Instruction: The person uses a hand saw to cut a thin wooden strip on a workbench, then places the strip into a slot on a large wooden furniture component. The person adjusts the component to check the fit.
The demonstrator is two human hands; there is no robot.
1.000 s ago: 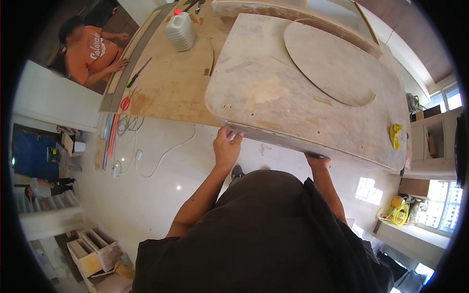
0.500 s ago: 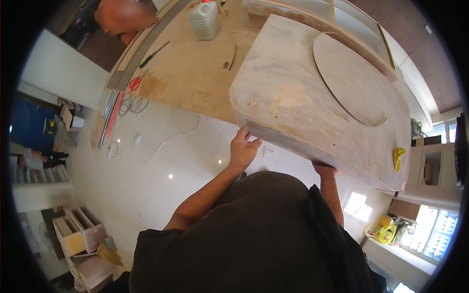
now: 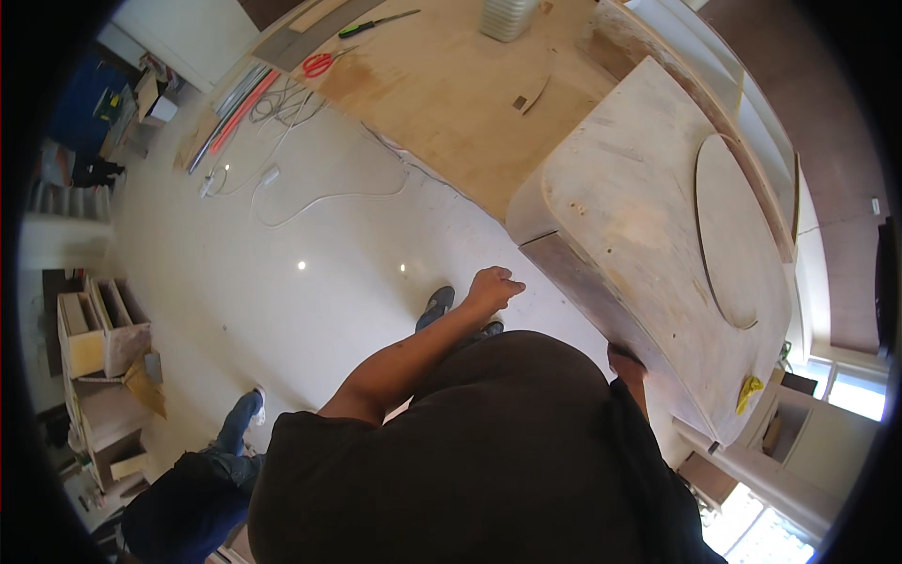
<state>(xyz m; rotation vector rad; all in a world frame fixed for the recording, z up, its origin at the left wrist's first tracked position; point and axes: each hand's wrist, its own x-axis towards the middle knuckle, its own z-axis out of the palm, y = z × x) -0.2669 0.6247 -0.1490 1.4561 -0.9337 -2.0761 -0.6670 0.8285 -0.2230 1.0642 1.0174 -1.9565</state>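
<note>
A large wooden cabinet piece (image 3: 601,179) with a rounded corner and a whitish, patchy surface fills the right side. A dark gap shows along its front near the left corner, above a front panel (image 3: 587,287). My left hand (image 3: 496,288) hovers in front of that panel, apart from it, with fingers curled and thumb pressed in; anything inside is too small to see. Against the lower part of the front panel rests my right hand (image 3: 626,363), its fingers hidden behind the edge. On the top lies a thin curved strip (image 3: 703,240).
Beyond is a plywood sheet (image 3: 423,103) with red-handled scissors (image 3: 319,65), a green-handled saw (image 3: 362,28) and a plastic jug (image 3: 505,19). A white cable (image 3: 329,195) and pipes (image 3: 230,117) lie on the floor. Another person (image 3: 193,498) is at lower left; wooden boxes (image 3: 103,329) stand left.
My left hand has come away from the cabinet piece's front corner. The view has shifted, so the cabinet piece appears farther right. Another person has come into view at lower left.
</note>
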